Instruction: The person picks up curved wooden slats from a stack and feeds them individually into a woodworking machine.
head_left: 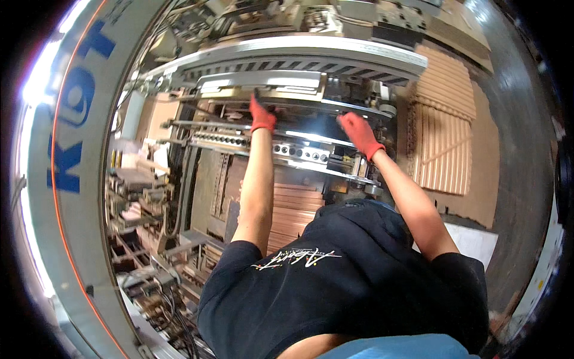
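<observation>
machinery fills our view: a factory machine, its curved grey guard [66, 197] sweeping down the left side, then frames and cables [143, 203] below it. further right, past the middle, a stack of cardboard sheets [296, 209] lies under the works, and more ribbed cardboard [445, 128] stands at the far right.

we lean in over the machine, both arms stretched forward and up the picture. our left hand [262, 117], in a red glove, lies flat against the underside edge of a grey metal bar [263, 84] that runs crosswise; we cannot tell whether the fingers curl round it. below that hand a perforated rail [239, 140] also runs left to right.

our right hand [359, 133], gloved the same, presses on a thinner shiny rod [353, 107] with the fingers spread rather than clenched, and seems to grasp nothing.

the bar and rod lie straight ahead of us, their long axes running left to right across our reach, tilting slightly down to the right. the left hand is up against the bar; the right sits lower and nearer our body, close to a small roller [388, 110] at the rod's end.
</observation>
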Demonstrator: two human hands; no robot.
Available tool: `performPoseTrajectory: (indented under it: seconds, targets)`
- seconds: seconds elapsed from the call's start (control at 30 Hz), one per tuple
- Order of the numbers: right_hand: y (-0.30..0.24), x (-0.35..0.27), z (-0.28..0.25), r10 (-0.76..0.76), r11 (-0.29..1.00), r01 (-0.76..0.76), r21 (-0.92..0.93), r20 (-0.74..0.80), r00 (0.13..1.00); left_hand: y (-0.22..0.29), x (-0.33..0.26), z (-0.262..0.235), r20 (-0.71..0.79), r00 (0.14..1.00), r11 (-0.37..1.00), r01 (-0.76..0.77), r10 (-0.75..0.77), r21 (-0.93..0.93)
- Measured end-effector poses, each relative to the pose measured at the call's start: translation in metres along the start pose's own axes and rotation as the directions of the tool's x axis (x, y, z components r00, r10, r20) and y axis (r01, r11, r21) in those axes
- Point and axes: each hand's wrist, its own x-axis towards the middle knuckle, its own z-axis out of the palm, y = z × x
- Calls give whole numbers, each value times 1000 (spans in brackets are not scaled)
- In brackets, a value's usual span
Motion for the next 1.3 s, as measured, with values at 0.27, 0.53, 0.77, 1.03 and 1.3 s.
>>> performPoseTrajectory:
  seconds: [0.27,0.53,0.77,1.03,1.3]
  targets:
    - [-31,105,81,409,613,-405,678,166,897,-2,13,32,-496,735,886,-389,463,252]
    - [-49,114,106,564,106,-672,733,512,648,-24,62,-33,-518,777,866,-69,358,495]
    - [7,164,93,523,167,-659,734,500,690,-30,92,37,-664,707,877,132,243,463]
    - [-9,85,116,628,295,-664,687,384,677,-26,48,0,-145,950,790,-140,278,596]
    - [-38,-9,162,460,195,-804,562,671,581,-38,28,-150,-55,856,446,-212,515,869]
